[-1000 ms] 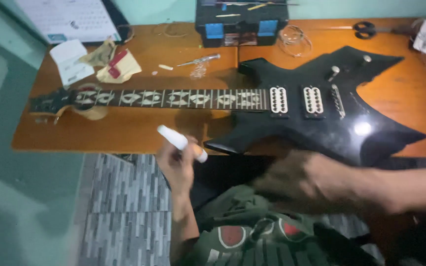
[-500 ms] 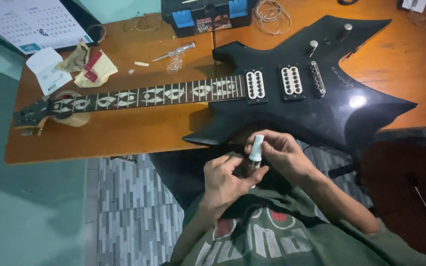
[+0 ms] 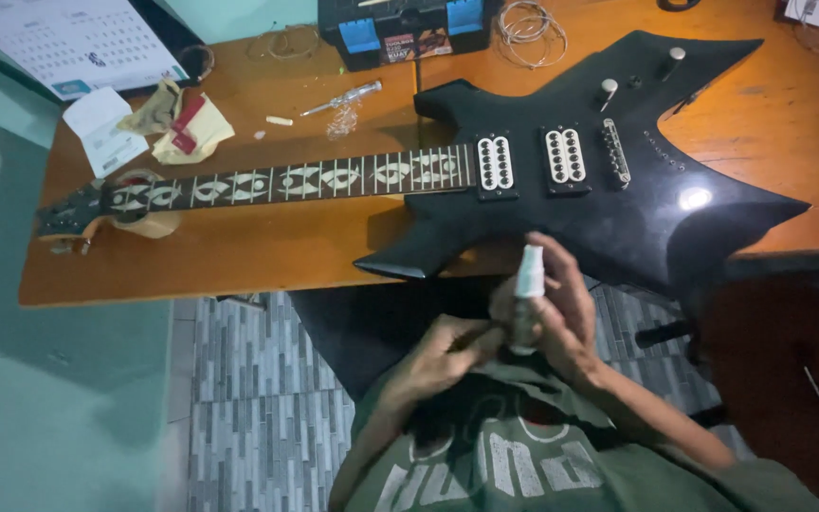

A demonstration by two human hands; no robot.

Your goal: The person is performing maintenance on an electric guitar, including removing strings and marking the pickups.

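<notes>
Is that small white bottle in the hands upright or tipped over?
Upright. The small white bottle stands vertically, its narrow white top up, held by the right hand; the left hand touches its lower part.

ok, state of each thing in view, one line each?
small white bottle: upright, held in right hand
left hand: at the bottle's base
black electric guitar: flat on wooden table, no strings visible
toolbox: lid shut
screwdriver: lying loose
</notes>
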